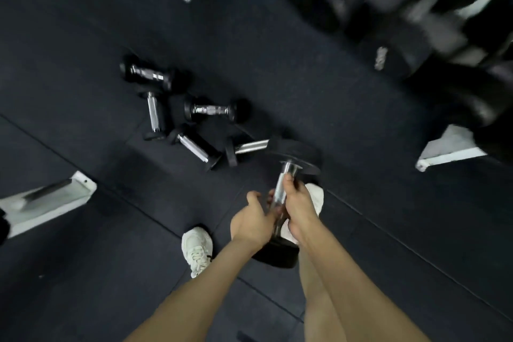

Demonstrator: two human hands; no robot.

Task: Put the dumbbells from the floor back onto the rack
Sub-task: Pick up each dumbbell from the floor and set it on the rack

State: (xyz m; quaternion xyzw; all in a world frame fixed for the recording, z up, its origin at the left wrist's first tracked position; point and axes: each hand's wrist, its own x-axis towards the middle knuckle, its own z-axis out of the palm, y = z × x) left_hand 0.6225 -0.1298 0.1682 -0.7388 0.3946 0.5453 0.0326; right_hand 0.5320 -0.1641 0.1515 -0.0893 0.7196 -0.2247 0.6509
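While you looked straight down at the dark rubber floor [83, 36], your two bare forearms reached forward from the bottom of the view. Your left hand [254, 223] and your right hand [298, 204] were both wrapped around the chrome handle of a large black dumbbell [294, 153], left fingers curled in from one side, right fingers closed over the other, the right thumb lying up along the bar. That dumbbell hung lengthwise away from you, its near head just below your wrists and its far head out past your knuckles. It seemed lifted off the floor, though that was hard to judge from above.

Under your arms were your feet. The left white sneaker [196, 251] stood flat on the floor; the right white sneaker [315, 198] showed only in part behind the held dumbbell.

Just beyond the far head lay five smaller dumbbells in a loose cluster, black heads and shiny handles pointing different ways. The nearest floor dumbbell [248, 147] was partly hidden by the held one. A second [194, 147] lay diagonally beside it, a third [154, 115] ran almost straight away from you, a fourth [212, 110] lay crosswise, and the farthest [147, 73] lay crosswise behind them.

At the left edge sat a white frame foot [52, 201]. Farthest away, at upper right, the rack [449, 151] with white feet held big black dumbbells, blurred by motion.
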